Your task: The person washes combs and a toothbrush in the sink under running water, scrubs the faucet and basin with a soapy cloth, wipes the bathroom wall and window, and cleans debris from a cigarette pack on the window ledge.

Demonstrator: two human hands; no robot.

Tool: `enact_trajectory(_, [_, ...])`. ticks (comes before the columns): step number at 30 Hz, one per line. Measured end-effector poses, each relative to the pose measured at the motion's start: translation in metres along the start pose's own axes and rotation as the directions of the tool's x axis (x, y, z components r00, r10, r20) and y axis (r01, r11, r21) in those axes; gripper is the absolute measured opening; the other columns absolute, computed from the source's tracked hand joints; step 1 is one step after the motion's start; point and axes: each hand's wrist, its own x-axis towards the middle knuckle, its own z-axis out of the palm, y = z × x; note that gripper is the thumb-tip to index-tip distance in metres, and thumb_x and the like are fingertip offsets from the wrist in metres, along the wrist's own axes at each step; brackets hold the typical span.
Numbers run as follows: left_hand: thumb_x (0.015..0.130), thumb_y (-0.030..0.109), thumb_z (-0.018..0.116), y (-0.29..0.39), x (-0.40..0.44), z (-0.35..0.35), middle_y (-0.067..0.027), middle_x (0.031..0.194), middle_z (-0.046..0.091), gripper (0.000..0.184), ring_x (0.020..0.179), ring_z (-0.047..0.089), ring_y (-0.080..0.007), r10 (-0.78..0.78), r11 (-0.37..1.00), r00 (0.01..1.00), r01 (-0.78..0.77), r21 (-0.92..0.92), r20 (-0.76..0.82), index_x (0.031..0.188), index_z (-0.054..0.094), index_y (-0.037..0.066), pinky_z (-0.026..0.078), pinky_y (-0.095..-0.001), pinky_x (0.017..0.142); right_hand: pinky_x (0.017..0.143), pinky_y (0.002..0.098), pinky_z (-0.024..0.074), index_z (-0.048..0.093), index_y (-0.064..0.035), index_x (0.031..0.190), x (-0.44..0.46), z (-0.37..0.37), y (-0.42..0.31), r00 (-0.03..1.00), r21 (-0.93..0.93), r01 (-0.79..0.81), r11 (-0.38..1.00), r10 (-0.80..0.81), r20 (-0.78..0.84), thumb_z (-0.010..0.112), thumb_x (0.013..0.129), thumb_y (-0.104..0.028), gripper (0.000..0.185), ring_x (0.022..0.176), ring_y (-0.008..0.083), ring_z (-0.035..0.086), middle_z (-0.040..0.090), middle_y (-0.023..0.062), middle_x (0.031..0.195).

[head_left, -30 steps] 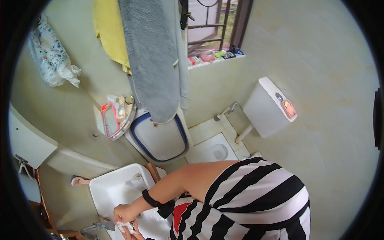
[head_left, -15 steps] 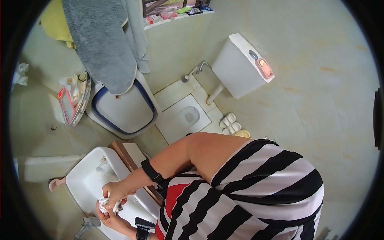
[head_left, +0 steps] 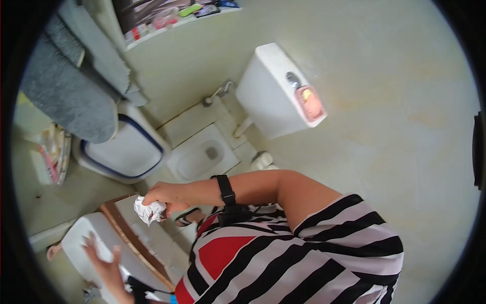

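Note:
My right hand (head_left: 168, 196) is closed around a crumpled white wad (head_left: 150, 209), which could be cloth or tissue. It hangs beyond the wooden edge (head_left: 135, 240) beside the sink, apart from the basin. Over the white sink (head_left: 81, 235) is my left hand (head_left: 105, 266), empty, its fingers spread and slightly blurred. Part of the faucet (head_left: 92, 293) shows at the lower left, close to that hand.
A squat toilet (head_left: 190, 161) lies in the floor, with a white cistern (head_left: 263, 101) on the wall carrying a pink soap dish (head_left: 310, 104). A folded basin with a blue rim (head_left: 121, 152) and grey towels (head_left: 76, 96) are at the left. A brush (head_left: 52, 252) lies by the sink.
Both hands were together on the white wad over the sink. My left hand has let go and opened; my right hand has carried the wad away past the sink's edge. The view has turned right.

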Motion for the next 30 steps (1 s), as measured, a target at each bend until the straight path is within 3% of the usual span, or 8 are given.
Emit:
enact_trajectory(2, [0.092, 0.025, 0.053, 0.041, 0.030, -0.040, -0.0099, 0.145, 0.035, 0.056, 0.133, 0.032, -0.0247, 0.041, 0.849, 0.987, -0.117, -0.516, -0.157, 0.141, 0.034, 0.006, 0.021, -0.0380, 0.112, 0.066, 0.0388, 0.0501, 0.057, -0.0032, 0.097, -0.039, -0.026, -0.007, 0.991, -0.021, 0.013, 1.000, -0.015, -0.134, 0.064, 0.078, -0.018, 0.025, 0.087, 0.0222, 0.059, 0.060, 0.0107, 0.092])
enact_trajectory(4, [0.093, 0.029, 0.049, 0.098, 0.043, -0.082, -0.0093, 0.145, 0.034, 0.056, 0.129, 0.038, -0.0213, -0.455, -0.184, 0.810, 0.321, -0.929, 0.370, 0.141, 0.032, 0.005, 0.026, -0.0380, 0.107, 0.066, 0.0379, 0.0501, 0.056, -0.0045, 0.097, -0.074, -0.044, -0.015, 0.966, -0.063, 0.021, 0.998, -0.036, -0.256, 0.063, 0.078, -0.018, 0.024, 0.088, 0.0222, 0.059, 0.059, 0.0098, 0.094])
enact_trajectory(7, [0.093, 0.029, 0.049, 0.153, 0.039, -0.094, -0.0101, 0.144, 0.035, 0.057, 0.129, 0.038, -0.0221, -0.284, 0.330, 0.897, -0.239, -0.913, -0.338, 0.141, 0.032, 0.005, 0.027, -0.0384, 0.107, 0.074, 0.0374, 0.0499, 0.054, -0.0041, 0.098, -0.137, -0.063, -0.036, 0.880, -0.048, 0.120, 0.992, -0.129, -0.457, 0.066, 0.077, -0.016, 0.027, 0.096, 0.0252, 0.059, 0.058, 0.0108, 0.101])
enact_trajectory(13, [0.092, 0.029, 0.049, 0.173, 0.052, -0.084, -0.0115, 0.143, 0.036, 0.057, 0.127, 0.039, -0.0235, -0.224, 0.237, 0.841, -0.444, -0.864, -0.493, 0.141, 0.032, 0.005, 0.028, -0.0392, 0.106, 0.076, 0.0355, 0.0496, 0.054, -0.0072, 0.110, -0.277, -0.092, -0.045, 0.692, 0.207, 0.579, 0.789, -0.341, -0.636, 0.070, 0.077, -0.018, 0.038, 0.091, 0.0225, 0.059, 0.058, 0.0107, 0.105])
enact_trajectory(18, [0.092, 0.029, 0.049, 0.168, 0.064, -0.071, -0.0127, 0.142, 0.036, 0.058, 0.126, 0.040, -0.0247, -0.216, 0.176, 0.828, -0.489, -0.854, -0.518, 0.141, 0.031, 0.004, 0.030, -0.0398, 0.104, 0.075, 0.0355, 0.0524, 0.058, -0.0010, 0.104, -0.437, -0.037, -0.084, -0.093, -0.427, 0.846, 0.321, -0.699, -0.709, 0.066, 0.081, -0.014, 0.028, 0.089, 0.0219, 0.062, 0.064, 0.0095, 0.099])
enact_trajectory(21, [0.092, 0.029, 0.050, 0.159, 0.071, -0.060, -0.0134, 0.141, 0.037, 0.058, 0.126, 0.041, -0.0254, -0.229, 0.145, 0.818, -0.507, -0.850, -0.527, 0.141, 0.031, 0.004, 0.030, -0.0402, 0.104, 0.069, 0.0312, 0.0512, 0.060, -0.0037, 0.103, -0.564, -0.007, -0.109, -0.553, -0.803, 0.596, 0.032, -0.709, -0.438, 0.062, 0.085, -0.015, 0.021, 0.085, 0.0190, 0.063, 0.065, 0.0078, 0.095])
enact_trajectory(24, [0.092, 0.029, 0.050, 0.147, 0.079, -0.051, -0.0141, 0.141, 0.037, 0.058, 0.125, 0.041, -0.0262, -0.248, 0.127, 0.811, -0.515, -0.848, -0.529, 0.141, 0.031, 0.004, 0.031, -0.0406, 0.103, 0.073, 0.0285, 0.0481, 0.051, -0.0048, 0.118, -0.660, 0.041, -0.132, -0.861, -0.958, -0.244, -0.150, -0.421, 0.285, 0.064, 0.087, -0.019, 0.037, 0.095, 0.0164, 0.059, 0.060, 0.0055, 0.109])
enact_trajectory(30, [0.092, 0.029, 0.050, 0.142, 0.090, -0.036, -0.0155, 0.140, 0.038, 0.059, 0.124, 0.042, -0.0276, -0.291, 0.072, 0.810, -0.513, -0.855, -0.510, 0.141, 0.030, 0.003, 0.032, -0.0414, 0.102, 0.091, 0.0366, 0.0423, 0.049, 0.0022, 0.120, -0.731, 0.141, -0.188, -0.247, -0.193, -0.939, 0.283, -0.168, 0.955, 0.053, 0.087, -0.011, 0.036, 0.106, 0.0270, 0.054, 0.055, 0.0164, 0.117])
